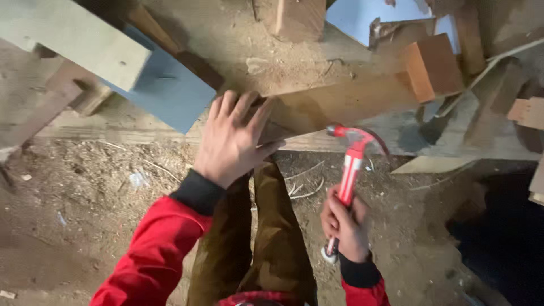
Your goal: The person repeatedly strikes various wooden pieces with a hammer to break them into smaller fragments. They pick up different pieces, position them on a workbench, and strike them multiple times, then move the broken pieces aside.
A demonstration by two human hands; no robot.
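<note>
The left hand (pixel 235 139) lies flat, fingers spread and nearly straight, pressed palm-down on the near end of a long pale-brown wooden board (pixel 340 105); it grips nothing, only bears on the wood. The board runs away from that hand toward the right hand's side, resting on rough timber. The right hand (pixel 344 222) is closed in a fist around the lower handle of a red-and-white claw hammer (pixel 351 164), whose head is raised just above and beyond the knuckles, close to the board's near edge. Beyond the left hand lies a flat blue-grey panel (pixel 170 90) under a pale square timber beam (pixel 73 39). Past the hammer head sits an orange-brown wooden block (pixel 433 67). Below both hands, the sawdust-strewn dirt floor (pixel 85 198).
</note>
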